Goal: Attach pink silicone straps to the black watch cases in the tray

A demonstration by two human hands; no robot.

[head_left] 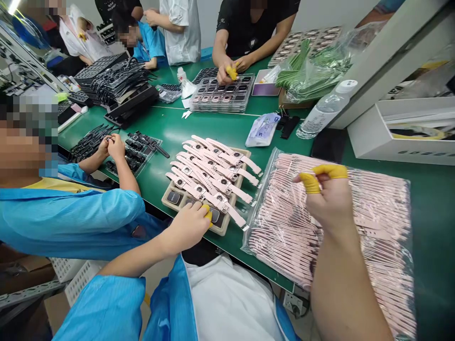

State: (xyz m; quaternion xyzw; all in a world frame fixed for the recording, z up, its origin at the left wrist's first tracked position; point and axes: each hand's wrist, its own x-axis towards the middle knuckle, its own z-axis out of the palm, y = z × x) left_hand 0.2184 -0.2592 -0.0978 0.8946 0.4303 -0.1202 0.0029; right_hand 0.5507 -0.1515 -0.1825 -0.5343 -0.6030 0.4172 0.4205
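Resting at the near edge of the green bench (170,128), the left hand (186,227) is curled loosely, its yellow-cotted fingertip (207,213) pressed on the near end of a pink smartwatch (222,206) lying on the tray of watches (170,199); it presses but does not pinch. The watches on that tray lie in parallel rows, long axes running from far-left to near-right, straps overhanging the tray's right rim. The right hand (329,196) is raised above the clear bag of pink straps (334,237), thumb and forefinger, both in yellow finger cots, drawn together; whether anything is pinched between them cannot be told. The strap bag lies at the near-right edge of the bench, just beside the tray, its straps running across the bench, left to right. The left hand is the nearer one to the touched watch; the right hand is well apart from it, toward the right. Farther along the bench, a co-worker's hands (110,144) work over black straps (88,142), and another person's hands (231,68) sit at a tray of watch bodies (223,92). A water bottle (327,109) lies at the right.
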